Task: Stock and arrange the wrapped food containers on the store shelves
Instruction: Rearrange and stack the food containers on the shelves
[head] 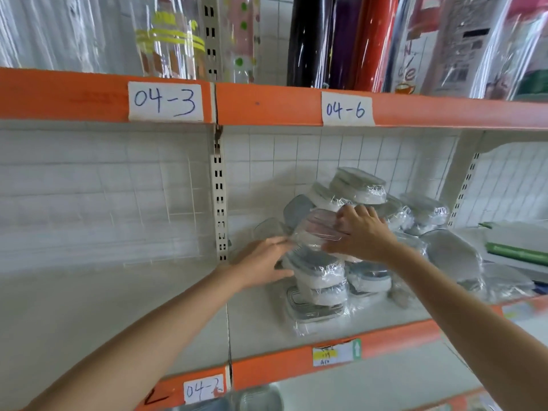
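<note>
Both hands on one wrapped container (318, 229) at top of the front stack, just right of frame centre. Right hand (360, 234) lies over its 3 o'clock side, fingers spread and nearly straight, thumb underneath toward 7 o'clock; flat press more than a curled grip. Left hand (262, 261) at the container's 8 o'clock, fingers extended, tips touching the film at its lower left edge, thumb against the stack below. Container sits tilted, lid facing 10 o'clock, resting on a stack (318, 287) of more wrapped containers, white bodies with grey lids. At 1 o'clock from the hands another tilted pile (358, 186) leans toward the tiled back wall (296, 161); further wrapped ones (424, 210) spread toward 3 o'clock. All on a white shelf (370, 317) with an orange front edge (267, 364) carrying a price tag (336, 353). Shelf bay at 9 o'clock holds nothing I can make out. Overhead orange rail has handwritten labels "04-3" (165, 101) and "04-6" (346, 109); rolls of film (335, 40) stand above at 12 o'clock.
</note>
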{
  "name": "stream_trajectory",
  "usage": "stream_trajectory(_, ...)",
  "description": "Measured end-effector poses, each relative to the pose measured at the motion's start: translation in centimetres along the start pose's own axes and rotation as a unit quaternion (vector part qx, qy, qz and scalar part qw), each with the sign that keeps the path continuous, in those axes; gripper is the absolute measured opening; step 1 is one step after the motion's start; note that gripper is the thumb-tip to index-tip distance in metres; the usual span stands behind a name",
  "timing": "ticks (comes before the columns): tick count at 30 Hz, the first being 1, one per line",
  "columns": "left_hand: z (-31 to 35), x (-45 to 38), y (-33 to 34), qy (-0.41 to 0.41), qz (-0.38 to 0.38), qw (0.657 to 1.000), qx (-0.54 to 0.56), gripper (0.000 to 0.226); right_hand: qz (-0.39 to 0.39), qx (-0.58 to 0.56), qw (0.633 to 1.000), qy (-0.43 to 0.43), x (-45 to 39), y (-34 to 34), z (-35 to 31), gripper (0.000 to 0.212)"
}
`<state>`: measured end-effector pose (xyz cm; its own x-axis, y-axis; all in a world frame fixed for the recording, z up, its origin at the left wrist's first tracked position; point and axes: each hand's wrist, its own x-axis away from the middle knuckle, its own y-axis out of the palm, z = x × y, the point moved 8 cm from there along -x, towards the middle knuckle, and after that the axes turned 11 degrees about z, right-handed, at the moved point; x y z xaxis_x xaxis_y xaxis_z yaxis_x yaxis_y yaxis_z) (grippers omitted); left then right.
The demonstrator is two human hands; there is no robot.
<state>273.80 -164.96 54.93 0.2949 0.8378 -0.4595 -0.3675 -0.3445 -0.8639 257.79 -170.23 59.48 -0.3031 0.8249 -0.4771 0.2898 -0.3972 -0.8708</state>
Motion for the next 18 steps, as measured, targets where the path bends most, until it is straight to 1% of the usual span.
stream_trajectory(3, 0.9, -1.5, 2.0, 0.049, -0.032, 0.998, -0.012, 0.076, 0.025, -0.031, 0.999, 0.024, 1.0, -2.0, 1.2, 0.081)
stream_trajectory(6, 1.3, -2.3, 4.4, 0.103, -0.075, 0.99, -0.053, 0.087, 0.048, -0.011, 0.998, 0.038, 2.5, -3.2, 2.3, 0.079)
stream_trajectory(7, 1.4, -2.5, 5.0, 0.124, -0.078, 0.986, -0.076, 0.09, 0.054, -0.003, 0.998, 0.045, 2.9, -3.6, 2.6, 0.078)
stream_trajectory(9, 1.5, -2.8, 5.6, 0.16, -0.063, 0.979, -0.111, 0.088, 0.063, 0.01, 0.996, 0.06, 3.5, -4.3, 3.2, 0.078)
stream_trajectory(11, 1.6, -2.9, 5.6, 0.184, -0.044, 0.975, -0.12, 0.085, 0.07, 0.021, 0.995, 0.071, 3.7, -4.9, 3.5, 0.08)
stream_trajectory(15, 1.2, -1.7, 3.5, 0.187, -0.001, 0.978, -0.088, 0.082, 0.102, 0.02, 0.993, 0.058, 2.6, -5.6, 1.8, 0.083)
stream_trajectory(18, -0.7, 0.5, 1.1, 0.167, 0.022, 0.982, -0.09, 0.079, 0.1, 0.002, 0.994, 0.035, 0.9, -4.7, -1.0, 0.086)
